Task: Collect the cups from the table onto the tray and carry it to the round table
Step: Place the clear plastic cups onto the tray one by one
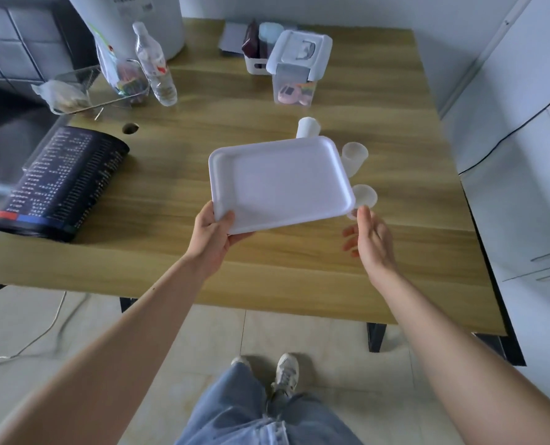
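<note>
A person's left hand (214, 234) pinches the near left corner of an empty white tray (280, 184), thumb on the rim and fingers beneath, holding it tilted above a wooden table (203, 268). The right hand (371, 240) hovers just beside the tray's near right corner, fingers spread, gripping nothing. Three translucent cups stand on the table past the tray's right edge: one cup (365, 195) nearest the open hand, a second cup (354, 157) behind it, a third cup (308, 127) by the tray's far edge. Farther left of the grip lies a black printed mat (65, 181); beyond stand a water bottle (155, 65) and a lidded storage box (296, 69).
</note>
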Demonstrator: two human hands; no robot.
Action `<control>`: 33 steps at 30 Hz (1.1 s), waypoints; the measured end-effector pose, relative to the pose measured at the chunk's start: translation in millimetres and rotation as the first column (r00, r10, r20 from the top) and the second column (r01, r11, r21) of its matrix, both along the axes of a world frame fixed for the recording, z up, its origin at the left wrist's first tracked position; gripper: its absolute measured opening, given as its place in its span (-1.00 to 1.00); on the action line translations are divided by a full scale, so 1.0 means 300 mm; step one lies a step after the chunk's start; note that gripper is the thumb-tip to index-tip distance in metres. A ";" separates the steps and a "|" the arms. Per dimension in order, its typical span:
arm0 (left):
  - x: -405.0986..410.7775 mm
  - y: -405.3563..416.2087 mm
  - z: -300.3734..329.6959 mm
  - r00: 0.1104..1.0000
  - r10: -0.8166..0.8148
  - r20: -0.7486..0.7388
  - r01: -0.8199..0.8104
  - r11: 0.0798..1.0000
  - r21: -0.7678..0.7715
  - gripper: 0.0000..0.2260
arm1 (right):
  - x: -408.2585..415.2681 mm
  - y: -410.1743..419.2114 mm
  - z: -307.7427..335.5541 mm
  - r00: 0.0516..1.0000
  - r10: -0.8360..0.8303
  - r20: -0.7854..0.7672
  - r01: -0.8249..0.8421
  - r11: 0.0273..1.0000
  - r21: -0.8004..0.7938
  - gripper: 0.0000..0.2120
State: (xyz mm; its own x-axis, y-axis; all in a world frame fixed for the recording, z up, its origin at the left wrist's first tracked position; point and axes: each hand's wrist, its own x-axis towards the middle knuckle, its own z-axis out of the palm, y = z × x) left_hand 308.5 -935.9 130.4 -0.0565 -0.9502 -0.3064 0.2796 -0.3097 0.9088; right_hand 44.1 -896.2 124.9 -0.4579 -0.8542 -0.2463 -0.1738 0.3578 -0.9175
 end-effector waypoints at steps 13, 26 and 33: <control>0.054 -0.386 -0.038 0.999 0.047 0.011 -0.048 0.998 0.033 -0.72 | 0.056 -0.303 -0.113 0.974 0.104 -0.199 -0.091 0.993 0.073 -0.76; 0.103 -0.597 -0.131 0.996 0.077 0.039 -0.080 0.991 0.105 -0.72 | 0.093 -0.509 -0.233 0.890 0.231 -0.393 -0.165 0.967 0.194 -0.11; 0.099 -0.615 -0.179 0.990 0.133 0.049 -0.138 0.983 0.123 -0.71 | 0.063 -0.544 -0.246 0.859 0.304 -0.413 -0.231 0.948 0.217 -0.29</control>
